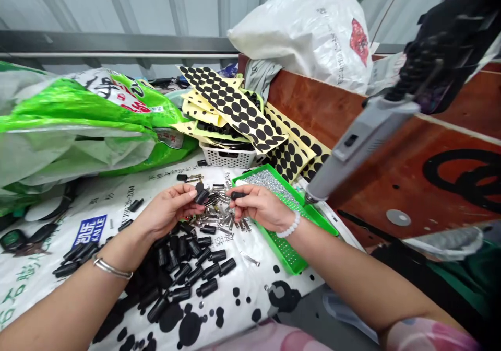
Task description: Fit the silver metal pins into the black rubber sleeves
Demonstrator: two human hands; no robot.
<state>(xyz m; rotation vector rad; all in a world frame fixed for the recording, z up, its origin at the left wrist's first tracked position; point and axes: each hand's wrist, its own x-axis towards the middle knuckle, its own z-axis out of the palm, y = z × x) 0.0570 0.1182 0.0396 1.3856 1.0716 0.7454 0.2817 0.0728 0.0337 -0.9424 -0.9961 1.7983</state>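
My left hand (172,210) is closed on a black plastic cylinder (201,196), pinched between thumb and fingers with a rounded black end showing above it. To its right, my right hand (260,207) pinches a smaller black cylindrical piece (238,195); its far end is hidden by the fingers. The two pieces are apart. Beneath and between the hands lies a heap of small silvery metal clips (219,210). Many loose black plastic cylinders (182,247) are scattered on the white sack sheet (156,184) below my left hand.
A green tray (291,259) holding small metal bits stands to the right. Behind are a white basket (229,158) and yellow sheets of black dots (238,110). A grey electric screwdriver (360,137) hangs at right. A green sack (129,126) lies left.
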